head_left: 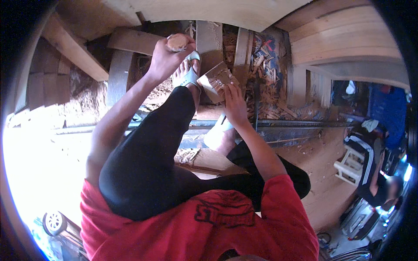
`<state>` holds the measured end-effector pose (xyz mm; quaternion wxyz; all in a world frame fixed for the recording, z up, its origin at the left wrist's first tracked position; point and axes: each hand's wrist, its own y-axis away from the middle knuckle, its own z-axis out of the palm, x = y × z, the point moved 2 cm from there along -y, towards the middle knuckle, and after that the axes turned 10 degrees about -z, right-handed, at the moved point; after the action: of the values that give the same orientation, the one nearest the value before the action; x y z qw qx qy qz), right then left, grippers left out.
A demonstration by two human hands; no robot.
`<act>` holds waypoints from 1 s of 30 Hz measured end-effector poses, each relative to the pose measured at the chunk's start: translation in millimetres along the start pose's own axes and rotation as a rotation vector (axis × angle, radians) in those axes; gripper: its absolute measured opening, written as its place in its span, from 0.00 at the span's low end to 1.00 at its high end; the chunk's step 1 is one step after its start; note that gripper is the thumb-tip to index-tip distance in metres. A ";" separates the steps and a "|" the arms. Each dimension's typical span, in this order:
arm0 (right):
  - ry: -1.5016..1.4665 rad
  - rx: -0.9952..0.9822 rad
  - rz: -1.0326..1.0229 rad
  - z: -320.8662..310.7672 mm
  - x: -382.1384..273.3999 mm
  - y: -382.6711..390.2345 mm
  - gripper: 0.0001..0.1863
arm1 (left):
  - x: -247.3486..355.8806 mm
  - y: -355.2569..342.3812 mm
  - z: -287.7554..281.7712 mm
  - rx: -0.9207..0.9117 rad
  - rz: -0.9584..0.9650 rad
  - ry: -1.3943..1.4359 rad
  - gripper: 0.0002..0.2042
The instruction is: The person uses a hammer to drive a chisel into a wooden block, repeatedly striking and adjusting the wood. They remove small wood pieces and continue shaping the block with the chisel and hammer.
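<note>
L hand (pixel 164 57) wrapped round wood tool (pixel 177 42); R hand (pixel 235 103) has fingers bent on block (pixel 210 87), can't tell if gripping. Block prob. stiff, lightish; hold by plain edges.

round-ended object (pixel 177 42): mostly hidden by left hand (pixel 162 58) | person's head (pixel 393 187): blurred | red shirt (pixel 174 239): cut off below

"What's the left hand (pixel 167 56) gripping?"
"It's clutching a round-ended wooden piece (pixel 177 42) near the sandalled foot (pixel 187 77)."
"And the right hand (pixel 235 103)?"
"It's holding a rough-faced wooden block (pixel 210 88) near scattered wood chips (pixel 267 71)."
</note>
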<state>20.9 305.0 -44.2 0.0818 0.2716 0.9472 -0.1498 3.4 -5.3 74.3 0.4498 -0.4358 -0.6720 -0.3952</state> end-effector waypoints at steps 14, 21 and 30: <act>-0.356 0.187 0.222 -1.2 23.0 8.0 0.31 | -15.6 -5.6 16.1 -0.072 0.024 -0.010 0.11; -0.104 0.129 0.267 3.4 43.6 -27.4 0.30 | -20.3 -5.9 17.5 -0.054 0.063 -0.103 0.12; -0.316 0.271 0.479 -20.9 59.4 -14.6 0.27 | -9.0 -4.1 22.1 -0.098 -0.050 -0.087 0.13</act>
<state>-38.3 329.2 -35.0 0.2237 0.4686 0.8034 -0.2915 -4.2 11.8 58.9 0.3880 -0.4571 -0.6815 -0.4196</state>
